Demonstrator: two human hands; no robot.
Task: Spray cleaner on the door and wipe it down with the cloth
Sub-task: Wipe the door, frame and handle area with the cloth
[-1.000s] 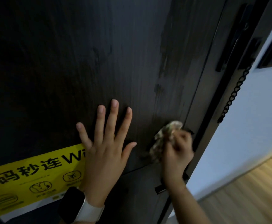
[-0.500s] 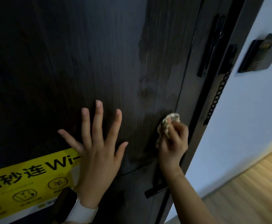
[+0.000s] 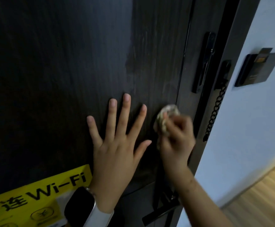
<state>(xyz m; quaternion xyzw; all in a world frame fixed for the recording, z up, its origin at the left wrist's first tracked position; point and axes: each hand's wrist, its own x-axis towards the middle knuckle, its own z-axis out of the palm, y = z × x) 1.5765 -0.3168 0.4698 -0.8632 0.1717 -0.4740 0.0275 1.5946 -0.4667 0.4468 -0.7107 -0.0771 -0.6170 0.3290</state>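
Rightward, cloth [image 3: 163, 118] near door [image 3: 60, 63] edge

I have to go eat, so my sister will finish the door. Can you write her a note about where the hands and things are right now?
Left hand: open, fingers spread flat on the door, above the yellow Wi-Fi sticker.
Right hand: grips the bunched cloth against the door near its right edge, just above the handle.
Spray bottle: not in view.
Done: a streaked strip down the right side looks already wiped.
Left: probably the wide dark area to the left and the strip by the lock plate and chain; the bottom of the door is out of view.
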